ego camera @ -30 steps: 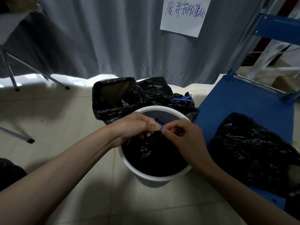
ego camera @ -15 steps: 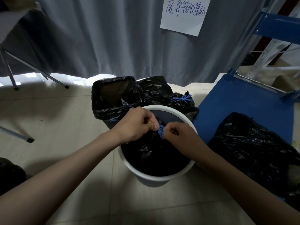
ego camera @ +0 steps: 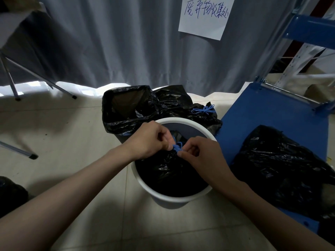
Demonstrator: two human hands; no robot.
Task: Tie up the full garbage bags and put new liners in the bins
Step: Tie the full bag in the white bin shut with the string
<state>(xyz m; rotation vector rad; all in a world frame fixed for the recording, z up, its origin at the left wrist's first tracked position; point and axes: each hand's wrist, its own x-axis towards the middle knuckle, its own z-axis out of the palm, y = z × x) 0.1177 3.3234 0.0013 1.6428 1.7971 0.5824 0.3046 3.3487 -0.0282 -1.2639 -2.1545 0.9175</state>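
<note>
Floor-level bin (ego camera: 183,200): pinch grip, drawstring (ego camera: 176,147)

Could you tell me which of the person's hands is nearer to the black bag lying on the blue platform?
The right hand; the crinkled black plastic bag on the flat blue platform lies just beyond it, while the left hand is on the far side.

We reach both forearms forward — our left hand (ego camera: 153,139) and right hand (ego camera: 200,153) meet, fingers curled, pinching.
</note>
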